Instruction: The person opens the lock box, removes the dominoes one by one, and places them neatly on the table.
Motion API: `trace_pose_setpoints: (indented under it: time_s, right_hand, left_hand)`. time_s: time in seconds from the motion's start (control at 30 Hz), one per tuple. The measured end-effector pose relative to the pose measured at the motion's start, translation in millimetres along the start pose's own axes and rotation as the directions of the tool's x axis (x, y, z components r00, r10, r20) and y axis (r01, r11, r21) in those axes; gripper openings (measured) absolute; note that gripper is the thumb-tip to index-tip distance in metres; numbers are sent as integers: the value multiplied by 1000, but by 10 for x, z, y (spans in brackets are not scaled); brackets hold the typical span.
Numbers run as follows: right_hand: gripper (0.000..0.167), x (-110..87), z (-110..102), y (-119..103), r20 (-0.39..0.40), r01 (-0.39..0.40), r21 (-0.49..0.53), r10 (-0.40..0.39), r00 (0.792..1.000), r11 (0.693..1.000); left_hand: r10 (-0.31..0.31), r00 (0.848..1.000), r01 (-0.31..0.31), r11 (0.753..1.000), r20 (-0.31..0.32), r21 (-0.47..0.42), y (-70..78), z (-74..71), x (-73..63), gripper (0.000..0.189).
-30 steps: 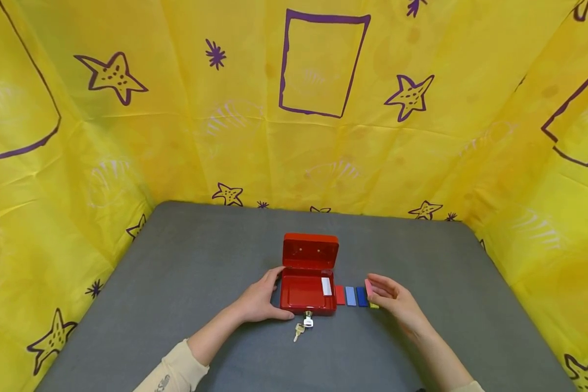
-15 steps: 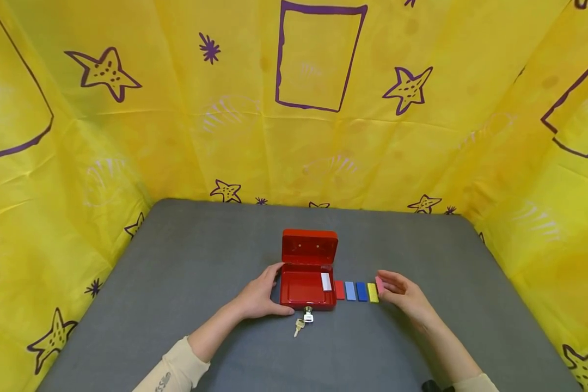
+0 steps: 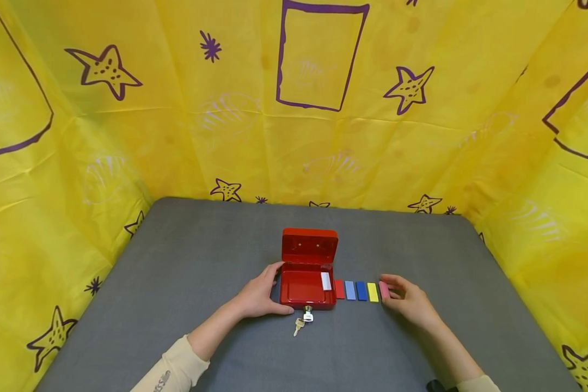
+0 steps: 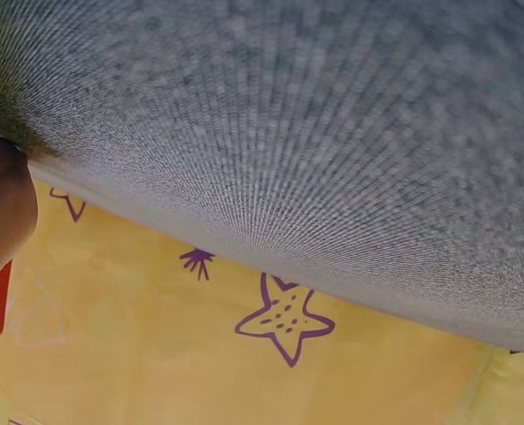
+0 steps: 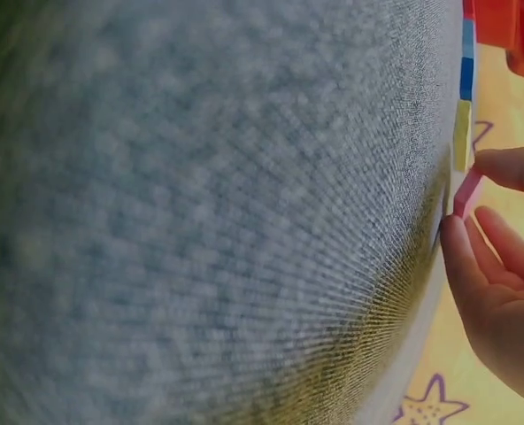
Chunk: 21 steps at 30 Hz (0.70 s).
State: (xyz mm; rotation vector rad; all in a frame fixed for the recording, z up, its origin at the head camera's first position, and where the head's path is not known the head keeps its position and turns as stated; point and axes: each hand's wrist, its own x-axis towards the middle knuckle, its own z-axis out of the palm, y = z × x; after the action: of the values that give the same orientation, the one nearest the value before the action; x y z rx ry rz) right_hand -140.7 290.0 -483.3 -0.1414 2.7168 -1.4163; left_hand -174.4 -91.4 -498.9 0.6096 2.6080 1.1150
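A red cash box (image 3: 307, 288) stands with its lid (image 3: 310, 246) raised, and a white block (image 3: 326, 281) leans inside at its right wall. My left hand (image 3: 261, 294) grips the box's left side, thumb at the front corner and fingers toward the back. With thumb and fingertips, my right hand (image 3: 411, 302) pinches a flat pink block (image 3: 384, 290), slightly tilted in the right wrist view, at the right end of a row. The row runs leftward through yellow (image 3: 373, 292), dark blue (image 3: 361, 291), light blue (image 3: 350, 291) and red blocks (image 3: 340, 289).
One key (image 3: 308, 314) sits in the lock at the box's front, and a second key (image 3: 299, 326) hangs beside it over the grey table (image 3: 215, 245). Yellow patterned cloth (image 3: 186, 136) surrounds the table's back and sides. A dark object (image 3: 435, 386) shows by the right sleeve.
My right hand has moved right with the pink block, from above the yellow block to beside it, and lowered it to the table. My left hand has stayed on the cash box.
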Motion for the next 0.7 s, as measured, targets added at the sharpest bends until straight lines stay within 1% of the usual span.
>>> trace_pose_setpoints:
  time_s: [0.1, 0.2, 0.3, 0.47, 0.7]
  right_hand:
    - [50, -5, 15, 1, -10, 5, -24, -5, 1000, 1000]
    - [49, -10, 30, 4, -23, 28, -40, -29, 999, 999]
    - [50, -12, 41, 8, -27, 56, -39, -57, 998, 998]
    - [52, -11, 52, 24, -24, 78, -25, -78, 997, 997]
    - [51, -13, 57, 32, -30, 107, -76, -109, 994, 991]
  left_hand:
    - [0, 1000, 0, 1000, 0, -3, 1, 1, -5, 103]
    - [-3, 1000, 3, 1000, 0, -7, 5, 0, -10, 102]
    - [-5, 1000, 5, 1000, -1, -12, 9, -2, -15, 102]
    - [-3, 1000, 3, 1000, -1, -12, 4, -7, -18, 102]
    - [-10, 1000, 10, 1000, 1, -8, -10, 1, -6, 103]
